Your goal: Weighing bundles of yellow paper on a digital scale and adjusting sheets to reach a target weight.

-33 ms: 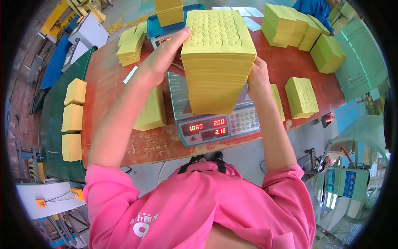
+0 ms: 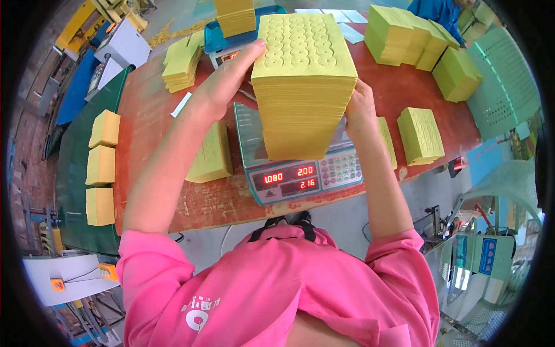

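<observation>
A tall stack of yellow joss paper [image 2: 303, 110], its top sheet stamped with rows of round coin shapes, stands upright over the pan of a digital scale [image 2: 306, 179]. My left hand [image 2: 228, 81] grips the stack's left side, thumb at the top edge and the other fingers mostly hidden behind. Against the right side, my right hand [image 2: 361, 107] holds the stack lower down, its fingertips out of sight. Red digits glow on the scale's front panel. Just left of the scale lies a shorter yellow paper block [image 2: 211, 156], partly covered by my left forearm.
More yellow stacks stand on the red table [image 2: 150, 139]: a block [image 2: 420, 136] at right, a row [image 2: 404, 37] far right and loose piles [image 2: 182, 63] far left. A second scale with a blue tray [image 2: 217, 40] stands behind. A person in blue [image 2: 436, 14] is at the far right.
The red digits on the scale's panel have changed slightly. My hands and the stack stay practically where they were.
</observation>
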`<state>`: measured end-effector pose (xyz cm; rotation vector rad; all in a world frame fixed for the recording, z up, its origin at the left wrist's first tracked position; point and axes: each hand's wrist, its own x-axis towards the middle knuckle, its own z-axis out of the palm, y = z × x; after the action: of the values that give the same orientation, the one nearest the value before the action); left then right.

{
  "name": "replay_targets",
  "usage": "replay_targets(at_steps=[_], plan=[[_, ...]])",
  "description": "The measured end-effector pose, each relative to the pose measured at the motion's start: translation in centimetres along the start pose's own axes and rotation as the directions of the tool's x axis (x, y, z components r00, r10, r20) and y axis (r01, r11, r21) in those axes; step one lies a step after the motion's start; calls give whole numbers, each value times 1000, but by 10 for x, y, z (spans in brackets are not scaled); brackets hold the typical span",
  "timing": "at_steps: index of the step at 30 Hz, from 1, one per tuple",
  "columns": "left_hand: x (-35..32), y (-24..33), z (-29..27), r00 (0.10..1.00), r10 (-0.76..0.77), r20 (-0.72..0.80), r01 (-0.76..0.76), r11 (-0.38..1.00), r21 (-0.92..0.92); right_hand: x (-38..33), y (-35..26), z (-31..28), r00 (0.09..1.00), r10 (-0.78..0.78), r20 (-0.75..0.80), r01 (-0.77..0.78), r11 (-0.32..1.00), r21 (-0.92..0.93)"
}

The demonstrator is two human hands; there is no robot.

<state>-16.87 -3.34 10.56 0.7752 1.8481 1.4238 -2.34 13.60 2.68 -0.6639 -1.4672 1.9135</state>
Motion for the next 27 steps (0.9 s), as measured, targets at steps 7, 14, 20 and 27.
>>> replay_targets(at_steps=[7, 14, 20, 27], plan=[[25, -86, -11, 976, 31, -215, -69, 983, -168, 15, 43, -7, 986, -72, -151, 84, 994, 69], [15, -136, 31, 971, 121, -207, -231, 701, -674, 25, 61, 31, 993, -58, 101, 46, 991, 124], [50, -107, 55, 942, 83, -327, -312, 579, -753, 78, 66, 23, 985, -63, 160, 30, 980, 198], [50, -95, 53, 931, 190, -311, -342, 753, -562, 79, 68, 10, 985, 52, 166, -74, 989, 128]])
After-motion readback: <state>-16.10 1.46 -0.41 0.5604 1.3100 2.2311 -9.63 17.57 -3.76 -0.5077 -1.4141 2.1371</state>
